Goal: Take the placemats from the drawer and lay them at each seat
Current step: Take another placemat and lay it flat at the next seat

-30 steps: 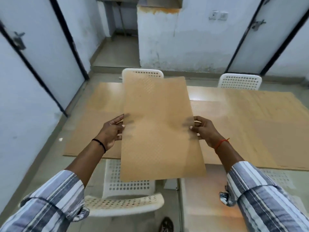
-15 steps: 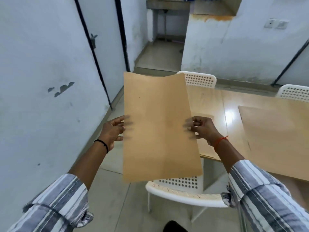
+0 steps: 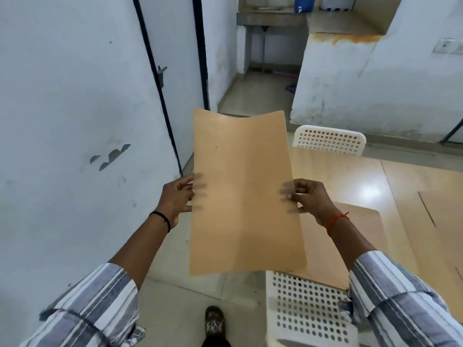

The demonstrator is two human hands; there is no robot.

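Observation:
I hold a thin tan placemat [image 3: 243,194] in front of me, long side running away from me, its far edge curling up. My left hand [image 3: 176,196] grips its left edge and my right hand [image 3: 309,199] grips its right edge, fingers under the sheet and showing through as shadows. The mat hangs over the floor, just left of the wooden table [image 3: 355,179]. Another tan placemat [image 3: 350,244] lies on the table's near left corner, and one more [image 3: 448,216] lies at the right edge of view.
A white perforated chair [image 3: 303,309] stands at the near side of the table, another [image 3: 328,140] at the far side. A pale wall with a dark-framed door [image 3: 160,78] runs close on my left. My shoe [image 3: 214,321] shows on the tiled floor.
My view has swung left and I have stepped along the table's left end. The held placemat stays between both hands and now hangs over the floor instead of over the table.

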